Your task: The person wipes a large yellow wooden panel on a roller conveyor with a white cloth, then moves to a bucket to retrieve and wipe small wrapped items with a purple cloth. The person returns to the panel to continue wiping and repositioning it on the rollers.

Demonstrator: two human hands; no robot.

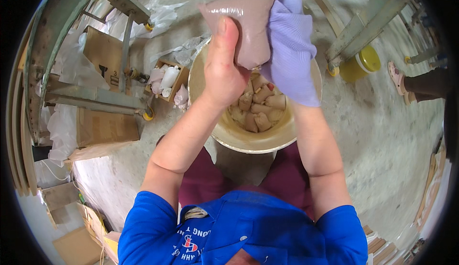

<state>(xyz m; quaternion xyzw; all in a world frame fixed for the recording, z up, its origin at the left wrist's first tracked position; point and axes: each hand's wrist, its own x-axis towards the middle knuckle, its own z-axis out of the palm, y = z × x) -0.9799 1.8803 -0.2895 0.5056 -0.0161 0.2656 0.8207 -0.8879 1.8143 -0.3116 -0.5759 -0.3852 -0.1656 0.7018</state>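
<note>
A clear plastic bag (248,28) packed with pinkish-brown material is raised above a large round tub (260,145). My left hand (224,69) is closed around the bag's left side, thumb across its front. A ribbed lavender cloth (289,40) covers my right hand down to the wrist and presses against the bag's right side. The cloth hides the fingers of that hand. Below, inside the tub, lie several filled bags (262,109) of brownish material, partly blocked from view by my hands.
To the left, a small box (177,81) holds white and pinkish bags, near cardboard boxes (107,126) and a metal frame on casters (95,95). A yellow-green bucket (356,66) stands by a metal leg (368,28) on the right. Another person's foot (397,77) is beyond it.
</note>
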